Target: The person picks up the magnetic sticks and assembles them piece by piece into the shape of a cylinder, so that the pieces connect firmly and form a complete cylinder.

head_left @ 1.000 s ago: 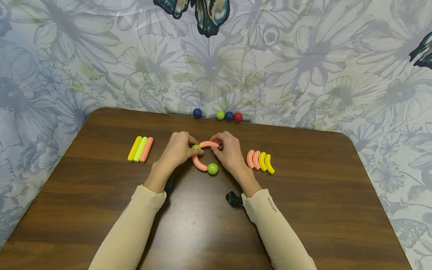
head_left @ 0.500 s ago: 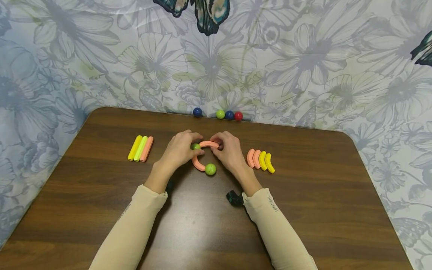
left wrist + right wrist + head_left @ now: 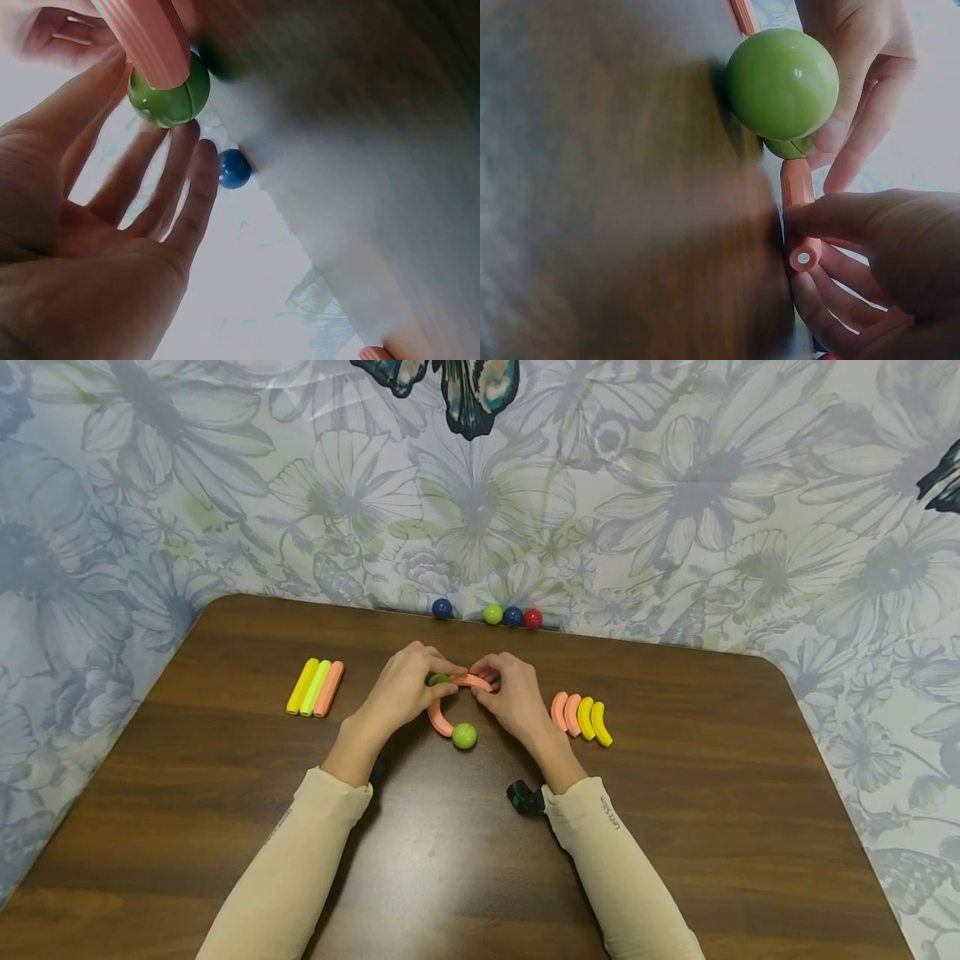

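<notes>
In the head view my left hand (image 3: 396,687) pinches a green ball (image 3: 439,679), with a finger reaching over the end of a curved salmon-pink stick (image 3: 472,682). My right hand (image 3: 516,695) grips that stick by its other end; the right wrist view shows the thumb on the stick (image 3: 798,184) and a white spot in its end face. A second curved pink stick (image 3: 438,718) runs from the held ball to another green ball (image 3: 464,737), nearer the person. In the left wrist view, a ribbed pink stick (image 3: 154,45) partly covers the green ball (image 3: 172,101).
Straight yellow, lime and salmon sticks (image 3: 315,687) lie left of the hands. Short curved pink and yellow sticks (image 3: 581,718) lie to the right. Along the table's back edge sit a lone blue ball (image 3: 442,608) and a green, blue and red group (image 3: 513,616). Patterned fabric rises behind.
My left index finger has stretched out over the pink stick. The nearer green ball and its curved stick have swung slightly left. My right hand keeps its grip almost in place.
</notes>
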Motion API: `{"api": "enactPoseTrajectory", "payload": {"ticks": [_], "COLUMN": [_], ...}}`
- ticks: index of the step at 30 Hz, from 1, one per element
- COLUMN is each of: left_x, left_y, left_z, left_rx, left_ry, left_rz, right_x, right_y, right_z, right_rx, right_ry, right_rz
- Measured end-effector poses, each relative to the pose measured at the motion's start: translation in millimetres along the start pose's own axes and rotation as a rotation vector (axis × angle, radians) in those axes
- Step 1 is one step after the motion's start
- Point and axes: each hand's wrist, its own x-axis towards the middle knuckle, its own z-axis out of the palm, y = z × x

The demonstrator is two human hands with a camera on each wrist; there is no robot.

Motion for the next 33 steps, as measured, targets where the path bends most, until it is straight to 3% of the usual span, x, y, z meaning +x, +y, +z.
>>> {"api": "enactPoseTrajectory", "payload": {"ticks": [5, 8, 13, 17, 23, 29, 33], "left_x": [-0.8, -2.3, -1.5, -0.4, 0.4, 0.1, -0.7], "left_y": [-0.3, -0.6, -1.7, -1.3, 0.2, 1.6, 1.0], "left_z": [-0.5, -1.2, -0.8, 0.4, 0.0, 0.0, 0.1], "left_rx": [-0.018, -0.022, -0.034, -0.035, -0.034, -0.061, -0.063], "left_ry": [0.017, 0.019, -0.008, -0.024, -0.043, -0.047, -0.047], "left_rz": [0.0, 0.006, 0.02, 0.014, 0.012, 0.009, 0.022], "right_x": [5.9, 13.8, 32.1, 44.1, 55.7, 62.3, 65.5], "right_y": [1.1, 4.1, 17.6, 32.0, 46.4, 49.3, 48.9], "right_z": [-7.2, -17.0, -40.3, -52.5, -54.8, -53.8, -53.0], "right_rx": [0.005, 0.014, 0.039, 0.023, -0.05, -0.109, -0.121], "right_ry": [0.019, 0.112, 0.304, 0.372, 0.305, 0.199, 0.198], "right_rz": [-0.002, 0.008, 0.096, 0.167, 0.242, 0.25, 0.25]}}
